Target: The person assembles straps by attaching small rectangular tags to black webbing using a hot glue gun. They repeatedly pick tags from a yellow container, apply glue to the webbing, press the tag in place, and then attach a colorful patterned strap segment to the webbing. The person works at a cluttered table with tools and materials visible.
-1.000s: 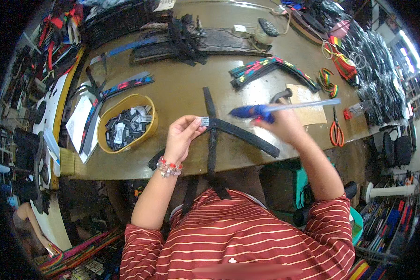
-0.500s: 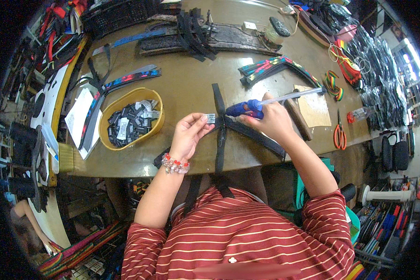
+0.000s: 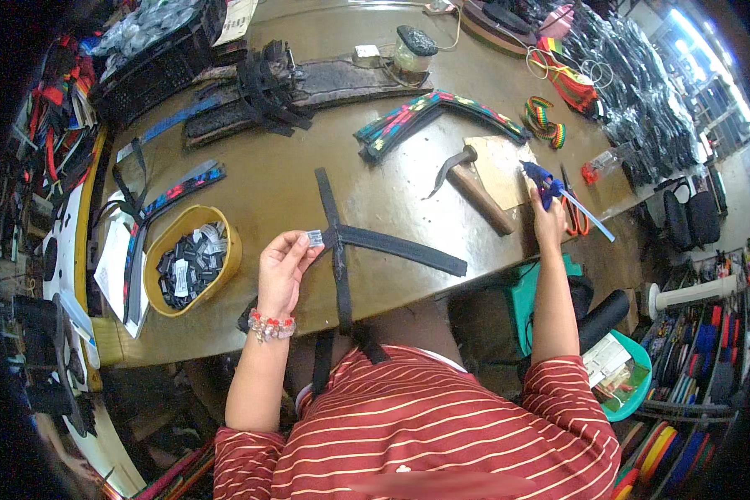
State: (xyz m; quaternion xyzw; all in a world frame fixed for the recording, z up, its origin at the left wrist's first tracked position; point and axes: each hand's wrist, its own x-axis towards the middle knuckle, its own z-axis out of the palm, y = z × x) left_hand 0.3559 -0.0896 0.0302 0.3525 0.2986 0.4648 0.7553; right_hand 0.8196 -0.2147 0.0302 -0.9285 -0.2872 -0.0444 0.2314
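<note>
My left hand (image 3: pixel 282 271) pinches a small white label (image 3: pixel 314 238) against the crossing of two black webbing straps (image 3: pixel 367 242) on the brown table (image 3: pixel 283 192). One strap runs from the table's middle down over the near edge to my lap; the other lies across it to the right. My right hand (image 3: pixel 548 218) is stretched out to the right edge of the table and grips a blue glue gun (image 3: pixel 547 185) with a pale stick pointing down right, close to the orange-handled scissors (image 3: pixel 577 218).
A yellow bowl (image 3: pixel 168 242) of small black buckles sits at the left. A hammer (image 3: pixel 473 185) lies on a board in the middle right. Multicoloured strap bundles (image 3: pixel 437 117), black strap piles (image 3: pixel 262 87), a tape roll and bagged goods fill the far side.
My right hand has carried the glue gun away from the strap crossing out to the right edge of the table. My left hand has kept the label at the crossing.
</note>
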